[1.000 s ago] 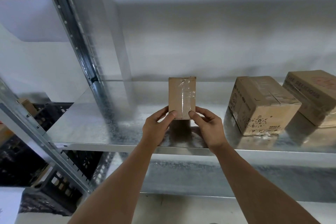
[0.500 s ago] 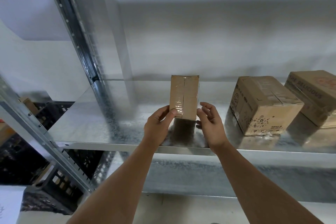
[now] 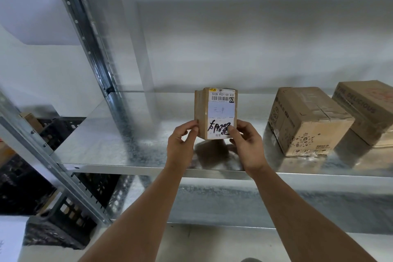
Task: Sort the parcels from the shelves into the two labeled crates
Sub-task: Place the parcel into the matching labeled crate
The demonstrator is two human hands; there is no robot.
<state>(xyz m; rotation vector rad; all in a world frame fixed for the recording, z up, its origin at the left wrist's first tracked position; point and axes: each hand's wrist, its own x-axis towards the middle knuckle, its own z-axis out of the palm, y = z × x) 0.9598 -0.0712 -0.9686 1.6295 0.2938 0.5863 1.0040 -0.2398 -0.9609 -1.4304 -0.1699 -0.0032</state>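
Both hands, left (image 3: 180,144) and right (image 3: 247,144), pinch the small parcel (image 3: 215,112), now turned label-forward (tape side showed before), so its crate can be read.

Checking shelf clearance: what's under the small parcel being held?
Below the small parcel lies bare metal shelf with its dark reflection. Left hand and right hand cover its lower corners.

Small parcel (image 3: 215,112) centre frame, upright, label facing camera, above metal shelf (image 3: 127,147). Left hand (image 3: 180,144) and right hand (image 3: 247,144) pinch its lower corners. Two cardboard boxes (image 3: 308,121) at right. Black crates (image 3: 61,225) lower left.
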